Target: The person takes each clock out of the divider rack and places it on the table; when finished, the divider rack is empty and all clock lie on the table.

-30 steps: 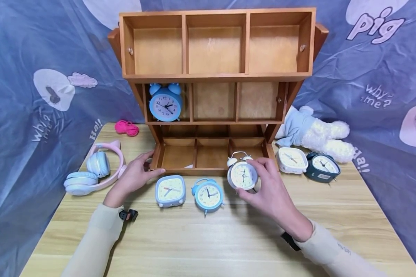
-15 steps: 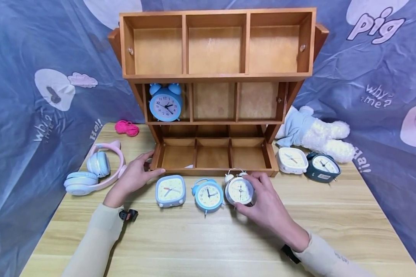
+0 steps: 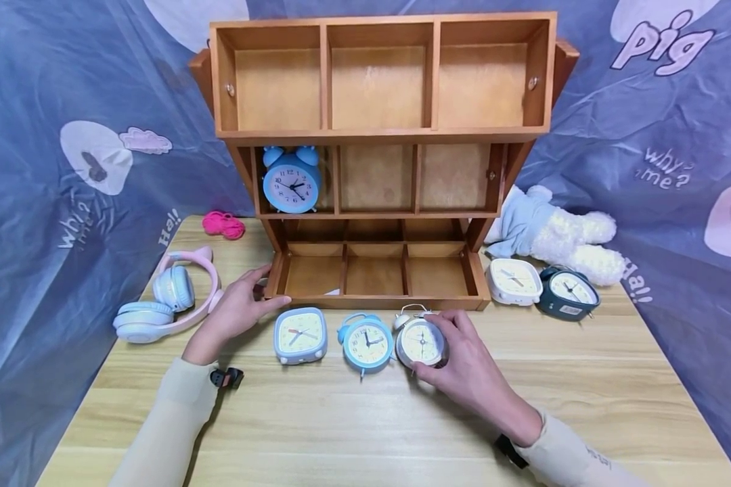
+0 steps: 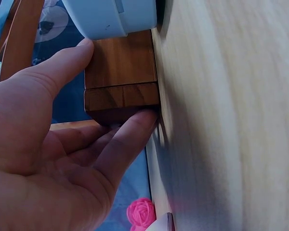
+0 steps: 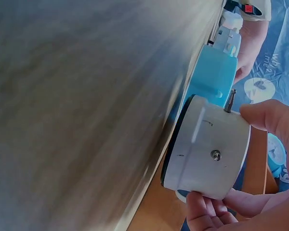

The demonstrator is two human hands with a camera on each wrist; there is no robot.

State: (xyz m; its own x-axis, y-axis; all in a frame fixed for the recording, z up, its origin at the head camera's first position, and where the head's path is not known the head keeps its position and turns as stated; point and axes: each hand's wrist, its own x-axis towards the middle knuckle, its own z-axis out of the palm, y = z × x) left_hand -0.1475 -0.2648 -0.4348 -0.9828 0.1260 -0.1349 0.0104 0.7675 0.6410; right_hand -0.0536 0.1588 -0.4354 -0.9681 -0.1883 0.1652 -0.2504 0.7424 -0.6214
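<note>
My right hand (image 3: 472, 368) holds a white twin-bell alarm clock (image 3: 422, 341) by its right side, thumb low and fingers near the bells. In the right wrist view the clock's white casing (image 5: 209, 149) sits between thumb and fingers. A light-blue twin-bell alarm clock (image 3: 367, 343) stands just left of it, and a blue square alarm clock (image 3: 300, 336) further left. My left hand (image 3: 234, 311) grips the left front corner of the wooden shelf (image 3: 365, 302). In the left wrist view its thumb and fingers lie either side of the shelf's end (image 4: 120, 62).
Another blue twin-bell clock (image 3: 291, 182) sits in the middle tier's left compartment. Right of the shelf are a white square clock (image 3: 514, 281), a dark green clock (image 3: 566, 292) and a plush toy (image 3: 560, 233). Headphones (image 3: 164, 297) and pink yarn (image 3: 223, 224) lie left.
My right hand has brought the white alarm clock toward me and slightly left, away from the shelf's bottom right compartment, beside the light-blue clock. My left hand has stayed on the shelf.
</note>
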